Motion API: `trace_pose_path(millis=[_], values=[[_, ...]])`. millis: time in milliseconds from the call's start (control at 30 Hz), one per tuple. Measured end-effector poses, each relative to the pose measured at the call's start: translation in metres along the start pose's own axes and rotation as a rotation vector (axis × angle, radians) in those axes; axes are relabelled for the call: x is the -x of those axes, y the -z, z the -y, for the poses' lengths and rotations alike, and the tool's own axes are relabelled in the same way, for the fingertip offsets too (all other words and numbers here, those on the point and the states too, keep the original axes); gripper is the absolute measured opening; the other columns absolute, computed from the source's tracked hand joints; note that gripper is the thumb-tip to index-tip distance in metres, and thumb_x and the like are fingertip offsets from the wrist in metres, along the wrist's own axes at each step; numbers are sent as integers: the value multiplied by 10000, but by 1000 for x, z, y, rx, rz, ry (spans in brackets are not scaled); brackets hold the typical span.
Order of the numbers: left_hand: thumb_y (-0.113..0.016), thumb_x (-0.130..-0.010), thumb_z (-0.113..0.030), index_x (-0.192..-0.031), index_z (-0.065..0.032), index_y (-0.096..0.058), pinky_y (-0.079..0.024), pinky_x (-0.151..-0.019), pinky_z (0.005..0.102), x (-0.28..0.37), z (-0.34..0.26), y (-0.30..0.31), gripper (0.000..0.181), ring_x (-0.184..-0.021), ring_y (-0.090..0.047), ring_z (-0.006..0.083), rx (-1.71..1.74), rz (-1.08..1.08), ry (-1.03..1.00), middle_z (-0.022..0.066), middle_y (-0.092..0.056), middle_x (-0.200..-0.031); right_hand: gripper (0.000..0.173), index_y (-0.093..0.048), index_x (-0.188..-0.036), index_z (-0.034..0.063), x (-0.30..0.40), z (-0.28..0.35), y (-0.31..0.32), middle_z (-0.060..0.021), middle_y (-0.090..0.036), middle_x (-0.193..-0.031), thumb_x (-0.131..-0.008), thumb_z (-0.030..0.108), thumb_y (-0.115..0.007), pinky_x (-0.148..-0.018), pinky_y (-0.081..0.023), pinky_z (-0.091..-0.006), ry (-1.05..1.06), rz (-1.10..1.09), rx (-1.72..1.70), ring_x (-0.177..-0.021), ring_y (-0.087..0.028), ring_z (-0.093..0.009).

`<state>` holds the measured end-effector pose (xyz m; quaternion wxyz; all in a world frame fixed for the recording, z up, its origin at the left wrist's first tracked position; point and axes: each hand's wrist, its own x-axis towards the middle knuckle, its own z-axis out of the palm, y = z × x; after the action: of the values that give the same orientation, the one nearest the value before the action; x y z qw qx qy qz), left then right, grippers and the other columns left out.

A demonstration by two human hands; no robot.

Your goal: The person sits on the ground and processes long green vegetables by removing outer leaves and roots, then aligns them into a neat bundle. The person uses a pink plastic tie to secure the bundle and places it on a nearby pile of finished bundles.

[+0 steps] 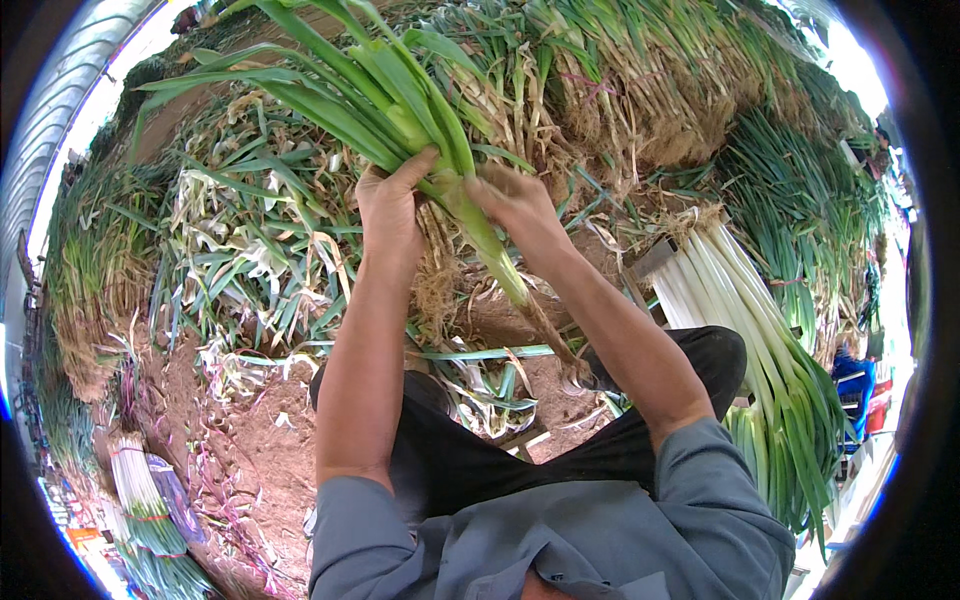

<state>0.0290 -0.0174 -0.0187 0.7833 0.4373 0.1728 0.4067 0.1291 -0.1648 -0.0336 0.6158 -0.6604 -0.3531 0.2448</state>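
A long green onion [487,247] slants across the view before me. Its green leaves fan out to the upper left, and its lower end runs down into a brown, dirty sheath and roots near my right forearm. My left hand [391,214] is closed around the stalk where the leaves spread, thumb on top. Slightly blurred, my right hand [521,206] pinches the stalk's outer layer just beside it. To the right lies a stack of clean white-stalked onions [739,292], roots at the far end, green leaves hanging toward me.
Stripped leaves and husks [255,232] form a heap at left. Unpeeled onions [660,97] with dry roots stand massed at the back. Tied onion bundles [139,484] lie at lower left, near pink ties [240,502] strewn on bare soil [262,450]. A metal edge [654,259] adjoins the right stack.
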Motion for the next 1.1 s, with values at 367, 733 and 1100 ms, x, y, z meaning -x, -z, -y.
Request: trace_pose_path(millis=[367,733,1100], values=[[-817,-879,44,-1199,11,-716,-529,-917,350,-14,-52,56,337,-1008,-704,201,98,-237,-273,87,-765,-1119,383,-589,-1296,-97,21,-83,-14,-152,-709,-1033,-1099,231,-600,-791,-628,-379,-557,-333,-738,-873,-725,-230],[-635,-1072,-366,-1242,-26,-653,-561,-769,374,-20,-104,107,381,-869,-659,230,464,-412,-320,73,-678,-991,470,-747,-1146,-42,127,-277,106,-296,-740,-1119,-973,395,-721,-941,-526,-445,-340,-206,1129,-1088,-709,-400],[-439,-1042,-552,-1258,-17,-629,-595,-961,481,0,-98,78,608,-1057,-700,374,428,-122,-122,231,-706,-1181,327,-724,-1214,-38,62,-35,-22,-33,-718,-914,-937,107,-820,-710,-548,-293,-165,370,53,-757,-642,-116]])
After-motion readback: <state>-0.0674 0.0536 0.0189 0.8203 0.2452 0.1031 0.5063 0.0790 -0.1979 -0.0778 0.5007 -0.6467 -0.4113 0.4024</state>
